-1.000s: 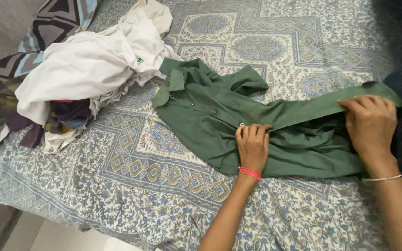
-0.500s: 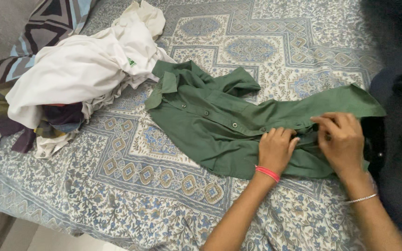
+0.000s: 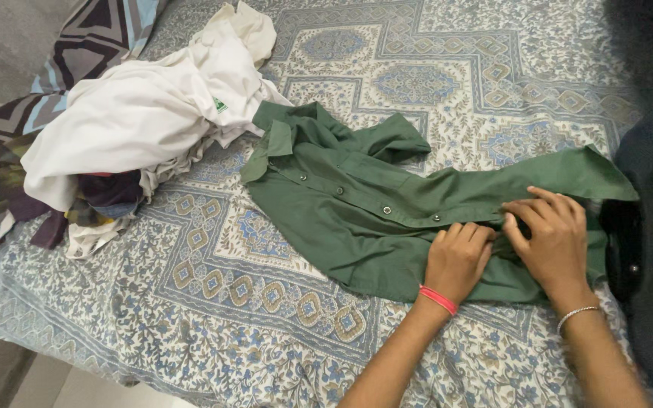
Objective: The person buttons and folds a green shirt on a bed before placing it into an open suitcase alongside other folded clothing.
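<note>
**Green shirt: most buttons done, working near the hem**

Both hands have slid closer together along the button strip since a second ago, when the right one was way out at the far end of the shirt and the left sat further up. Now the left hand [image 3: 459,258] and right hand [image 3: 552,240] are just beside each other, fingertips pinched down on the placket of the green shirt [image 3: 341,211], so both are closed on the fabric rather than lying flat.

The shirt lies spread on the patterned bedsheet [image 3: 251,317], collar toward the white clothes pile [image 3: 137,121], hem toward the person. From what I can see, the buttons from the collar down to about the middle look fastened and sit flat. The part under the fingers is hidden, so I can't tell whether that button is through yet. My guess is the lower stretch is what's left, and the sleeve up top is bunched and unsmoothed. A striped pillow [image 3: 85,38] sits behind the pile.
</note>
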